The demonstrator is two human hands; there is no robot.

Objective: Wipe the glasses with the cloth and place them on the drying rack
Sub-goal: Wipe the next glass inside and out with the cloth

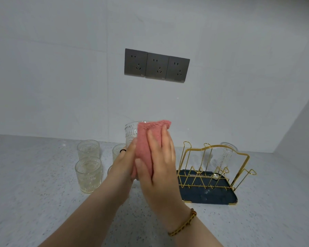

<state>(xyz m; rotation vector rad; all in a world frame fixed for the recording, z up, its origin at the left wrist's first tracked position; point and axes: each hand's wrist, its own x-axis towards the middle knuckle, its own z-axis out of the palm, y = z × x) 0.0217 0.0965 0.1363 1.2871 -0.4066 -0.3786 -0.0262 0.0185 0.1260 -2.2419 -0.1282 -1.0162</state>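
Note:
My left hand (pixel 124 164) grips an embossed clear glass (pixel 131 133) and holds it up above the counter. My right hand (pixel 160 162) presses a pink cloth (pixel 145 139) against the glass's right side, fingers wrapped over the cloth. Most of the glass is hidden behind cloth and hands. To the right stands a gold wire drying rack (pixel 210 166) on a dark tray (pixel 208 196), with one clear glass (pixel 223 155) hung upside down on a back prong.
Two embossed glasses (pixel 88 149) (pixel 88 173) stand upright on the speckled counter at the left. Two more glasses (pixel 118 151) (pixel 110 169) show partly behind my left hand. Three dark wall sockets (pixel 156 65) sit on the wall above.

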